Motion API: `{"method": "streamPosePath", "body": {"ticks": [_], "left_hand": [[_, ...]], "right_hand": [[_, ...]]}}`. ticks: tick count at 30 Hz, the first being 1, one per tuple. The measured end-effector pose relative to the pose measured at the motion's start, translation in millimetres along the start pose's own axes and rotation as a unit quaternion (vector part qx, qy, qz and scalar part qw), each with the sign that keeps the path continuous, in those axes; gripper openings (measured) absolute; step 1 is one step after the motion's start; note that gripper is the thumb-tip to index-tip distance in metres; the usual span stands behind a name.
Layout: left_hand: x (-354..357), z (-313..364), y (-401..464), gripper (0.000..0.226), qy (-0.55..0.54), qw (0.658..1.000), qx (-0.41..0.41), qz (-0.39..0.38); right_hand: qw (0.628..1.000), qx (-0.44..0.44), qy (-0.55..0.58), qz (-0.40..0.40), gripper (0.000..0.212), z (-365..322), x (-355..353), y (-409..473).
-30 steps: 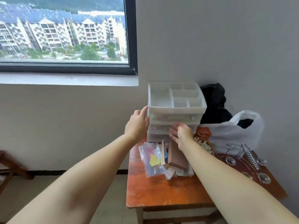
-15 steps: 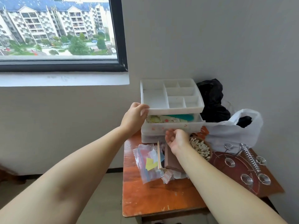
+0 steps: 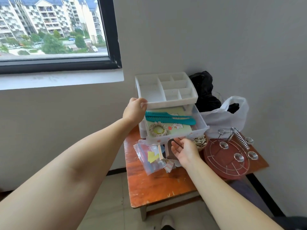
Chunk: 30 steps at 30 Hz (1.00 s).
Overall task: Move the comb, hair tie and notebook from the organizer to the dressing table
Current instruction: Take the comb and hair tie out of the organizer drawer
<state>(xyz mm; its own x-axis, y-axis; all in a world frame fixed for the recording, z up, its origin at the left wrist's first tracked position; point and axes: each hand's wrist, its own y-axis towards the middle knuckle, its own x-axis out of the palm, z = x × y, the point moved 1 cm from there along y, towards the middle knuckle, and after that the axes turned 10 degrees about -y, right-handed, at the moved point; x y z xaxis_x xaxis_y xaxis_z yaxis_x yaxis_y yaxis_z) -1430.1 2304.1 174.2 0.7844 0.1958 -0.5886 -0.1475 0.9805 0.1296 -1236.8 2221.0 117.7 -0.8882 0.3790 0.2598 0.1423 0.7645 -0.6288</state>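
A white plastic organizer [image 3: 166, 103] stands at the back of a small orange table [image 3: 157, 188]. Its translucent drawer [image 3: 201, 126] is pulled far out. Inside lies a teal comb [image 3: 169, 117] across a light green notebook [image 3: 181, 129], with a cream scrunchie hair tie [image 3: 158, 130] on the notebook's left part. My left hand [image 3: 133, 111] grips the organizer's top left front corner. My right hand [image 3: 185, 150] is palm up under the drawer's front edge, fingers curled onto it.
In front of the organizer lie a clear zip bag with coloured bits [image 3: 150, 156], a brown box [image 3: 171, 151] and paper labels. A bowl of pale seeds [image 3: 201, 141], a red round tray with wire coils [image 3: 227, 156], a white bag [image 3: 227, 117] and a black bag [image 3: 205, 90] fill the right side.
The drawer has slid from shut to far out, pulled by my right hand, uncovering the comb, hair tie and notebook. My left hand stays on the organizer's corner. The camera moved closer.
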Motion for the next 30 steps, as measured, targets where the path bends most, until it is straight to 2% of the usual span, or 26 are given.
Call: {"method": "streamPosePath", "body": {"ticks": [2, 4, 7, 9, 10, 11, 13, 15, 17, 18, 20, 25, 30], "left_hand": [[2, 2, -3, 0.031, -0.006, 1.000, -0.007, -0.006], [3, 5, -10, 0.035, 0.026, 1.000, 0.010, 0.008], [8, 10, -30, 0.036, 0.126, 0.978, 0.157, 0.045], [17, 13, -42, 0.027, 0.194, 0.952, 0.237, -0.025], [24, 13, -46, 0.025, 0.241, 0.937, 0.243, -0.074], [31, 14, -48, 0.025, 0.288, 0.924, 0.226, -0.114], [41, 17, -47, 0.029, 0.348, 0.912, 0.163, -0.145], [47, 21, -44, 0.030, 0.374, 0.910, 0.110, -0.140], [53, 25, -43, 0.029, 0.395, 0.906, 0.079, -0.128], [55, 26, -42, 0.028, 0.405, 0.903, 0.068, -0.123], [57, 27, -41, 0.026, 0.419, 0.899, 0.053, -0.115], [61, 21, -41, 0.023, 0.421, 0.900, 0.035, -0.106], [68, 14, -47, 0.026, 0.431, 0.896, 0.058, -0.088]], "right_hand": [[0.998, 0.006, -0.055, -0.013, 0.023, -3, -2, -3], [0.982, 0.017, -0.183, -0.048, 0.022, -12, -9, -11], [0.897, -0.041, -0.425, -0.115, 0.022, -42, -25, -22], [0.844, -0.145, -0.505, -0.112, 0.020, -71, -26, -21], [0.817, -0.204, -0.532, -0.096, 0.020, -85, -22, -17], [0.777, -0.262, -0.567, -0.074, 0.020, -97, -16, -11], [0.650, -0.350, -0.673, -0.041, 0.024, -110, 3, 4], [0.533, -0.384, -0.753, -0.046, 0.034, -108, 19, 26], [0.439, -0.390, -0.808, -0.051, 0.038, -101, 27, 46], [0.405, -0.393, -0.824, -0.045, 0.039, -99, 30, 55], [0.371, -0.407, -0.834, -0.035, 0.040, -98, 32, 68], [0.327, -0.422, -0.843, -0.066, 0.033, -95, 32, 83], [0.338, -0.441, -0.827, -0.081, 0.035, -89, 28, 84]]}}
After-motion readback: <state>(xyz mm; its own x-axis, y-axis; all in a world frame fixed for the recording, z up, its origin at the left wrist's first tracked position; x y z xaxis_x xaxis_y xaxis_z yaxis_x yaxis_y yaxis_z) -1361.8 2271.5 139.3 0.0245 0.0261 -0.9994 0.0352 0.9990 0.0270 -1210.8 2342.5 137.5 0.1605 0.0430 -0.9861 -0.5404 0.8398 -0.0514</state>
